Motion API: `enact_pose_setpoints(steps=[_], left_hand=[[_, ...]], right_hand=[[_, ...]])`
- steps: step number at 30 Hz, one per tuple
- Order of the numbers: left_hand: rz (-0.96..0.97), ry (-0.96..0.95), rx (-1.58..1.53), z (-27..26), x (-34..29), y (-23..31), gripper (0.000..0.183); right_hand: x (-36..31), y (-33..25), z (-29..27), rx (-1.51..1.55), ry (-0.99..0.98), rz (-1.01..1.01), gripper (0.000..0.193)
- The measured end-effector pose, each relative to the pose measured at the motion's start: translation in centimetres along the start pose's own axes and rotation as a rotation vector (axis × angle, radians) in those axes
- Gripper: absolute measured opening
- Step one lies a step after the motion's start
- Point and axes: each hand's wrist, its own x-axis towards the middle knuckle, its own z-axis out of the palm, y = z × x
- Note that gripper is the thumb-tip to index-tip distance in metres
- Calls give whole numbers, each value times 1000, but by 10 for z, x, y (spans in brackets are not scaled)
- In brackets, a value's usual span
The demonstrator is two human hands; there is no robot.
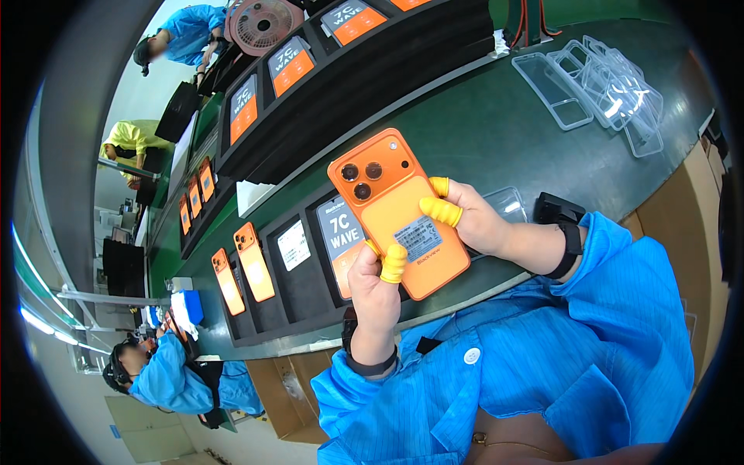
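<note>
Between my two hands is an orange smartphone (422,267), back side up, with three camera lenses and a grey label. My left hand (376,283) grips its lower left edge, a yellow finger cot on the thumb. On the opposite edge, my right hand (469,217) closes with yellow finger cots on thumb and finger. Partly hidden beneath the phone is a grey and orange box (338,229) in a black foam tray (298,291). Two more orange phones, one (254,263) beside the other (227,283), lie at the tray's left end.
Clear phone cases (612,93) pile up on the green table (465,101) at the far right; another clear case (508,203) lies near my right wrist. Stacked black trays (349,93) with boxes stand behind. Other people work at the left, one in blue (174,376). A cardboard box (291,395) sits below.
</note>
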Motion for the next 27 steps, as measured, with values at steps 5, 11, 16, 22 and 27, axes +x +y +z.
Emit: enact_pose_setpoints(steps=[5,11,16,22,27], left_hand=[[19,-21,-11,4,0,0,27],[19,-22,8,5,-1,3,28],[26,-25,3,8,-2,5,28],[17,-29,-21,8,-3,4,28],[-9,-19,-41,8,-4,3,27]], right_hand=[[-3,-2,-2,-32,-4,-16,27],[-4,-2,-1,-24,-28,-63,26],[-5,-2,-2,-42,-30,-75,27],[-6,-2,-3,-23,-37,-82,28],[-7,-2,-3,2,-33,-86,28]])
